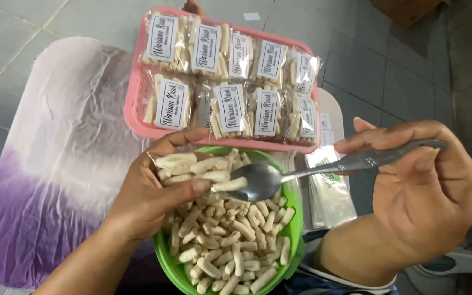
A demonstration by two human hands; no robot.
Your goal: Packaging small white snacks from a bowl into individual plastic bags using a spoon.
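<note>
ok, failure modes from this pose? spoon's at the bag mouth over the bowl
1. The spoon carries a stick snack at the mouth of the small clear bag, pinched open by the left hand; the opening looks narrow, so pieces may miss and drop back into the green bowl.
2. The right hand holds the handle near its far end, so the spoon could tip.
3. The bag looks full; overfilling may spill snacks.

My shiny metal spoon [312, 172], a glossy green plastic bowl [293, 218], matt pale snack sticks [230, 240], a pink plastic basket [137, 104], crinkly clear wrappers [230, 109].
</note>
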